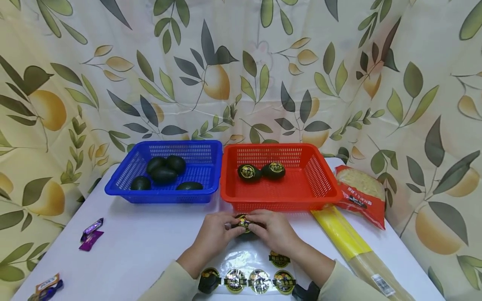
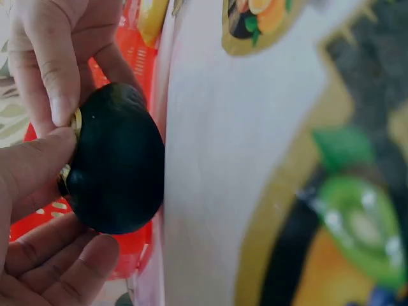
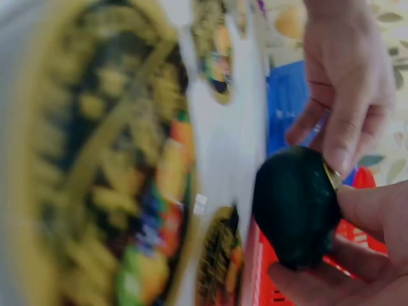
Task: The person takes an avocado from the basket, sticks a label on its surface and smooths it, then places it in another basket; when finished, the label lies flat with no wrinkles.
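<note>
Both hands hold one dark green avocado [image 1: 245, 232] just above the white table, in front of the red basket [image 1: 323, 184]. My left hand [image 1: 220, 229] grips it from the left and my right hand [image 1: 272, 228] from the right. Both thumbs press a gold and black sticker [image 1: 244, 222] on its top. In the left wrist view the avocado [image 2: 118, 162] sits between my left thumb [image 2: 32, 167] and the right hand's fingers [image 2: 54, 70]. The right wrist view shows the avocado [image 3: 296, 205] pinched the same way, blurred.
The red basket holds two stickered avocados [image 1: 261, 171]. A blue basket [image 1: 124, 179] to its left holds several plain avocados [image 1: 164, 172]. A sticker sheet [image 1: 246, 279] lies by my wrists. Noodle packs [image 1: 359, 190] lie at the right, wrapped candies [image 1: 91, 234] at the left.
</note>
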### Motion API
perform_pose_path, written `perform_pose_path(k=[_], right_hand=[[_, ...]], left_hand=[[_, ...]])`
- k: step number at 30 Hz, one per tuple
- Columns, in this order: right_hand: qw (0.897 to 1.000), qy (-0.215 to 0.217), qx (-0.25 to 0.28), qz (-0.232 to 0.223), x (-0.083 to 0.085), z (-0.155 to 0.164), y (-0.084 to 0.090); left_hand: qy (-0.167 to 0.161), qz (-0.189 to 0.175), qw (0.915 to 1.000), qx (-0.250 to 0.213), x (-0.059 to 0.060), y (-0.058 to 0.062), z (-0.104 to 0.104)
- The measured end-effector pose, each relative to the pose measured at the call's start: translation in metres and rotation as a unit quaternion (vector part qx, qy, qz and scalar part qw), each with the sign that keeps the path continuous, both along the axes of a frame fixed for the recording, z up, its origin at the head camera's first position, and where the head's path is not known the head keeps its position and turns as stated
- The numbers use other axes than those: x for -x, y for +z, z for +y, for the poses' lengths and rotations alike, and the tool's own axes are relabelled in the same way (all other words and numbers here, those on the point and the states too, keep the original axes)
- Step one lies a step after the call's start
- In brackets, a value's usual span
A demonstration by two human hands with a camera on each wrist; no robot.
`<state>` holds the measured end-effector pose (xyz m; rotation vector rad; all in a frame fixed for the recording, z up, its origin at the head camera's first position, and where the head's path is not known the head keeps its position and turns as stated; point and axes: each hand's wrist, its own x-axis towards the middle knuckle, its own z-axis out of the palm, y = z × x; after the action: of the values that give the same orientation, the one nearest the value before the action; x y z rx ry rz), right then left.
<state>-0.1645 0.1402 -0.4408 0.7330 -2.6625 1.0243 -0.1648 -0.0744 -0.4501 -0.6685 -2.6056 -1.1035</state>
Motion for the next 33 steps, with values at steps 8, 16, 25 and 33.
perform_pose_path(k=[8, 16, 25, 33], right_hand=[[0.990, 0.010, 0.053, -0.130, 0.010, 0.009, 0.002], [0.997, 0.040, -0.071, 0.018, -0.002, 0.000, 0.003], [0.992, 0.034, -0.109, -0.046, 0.002, -0.009, 0.005], [0.989, 0.058, -0.108, -0.089, 0.008, -0.007, 0.004]], left_hand=[[0.005, 0.007, 0.9999, 0.008, 0.001, 0.000, 0.000], [0.008, 0.022, 0.9997, 0.004, 0.000, 0.000, 0.001], [0.018, -0.071, 0.9949, -0.070, 0.005, 0.001, -0.001], [0.062, -0.320, 0.8758, -0.356, 0.024, 0.011, -0.004]])
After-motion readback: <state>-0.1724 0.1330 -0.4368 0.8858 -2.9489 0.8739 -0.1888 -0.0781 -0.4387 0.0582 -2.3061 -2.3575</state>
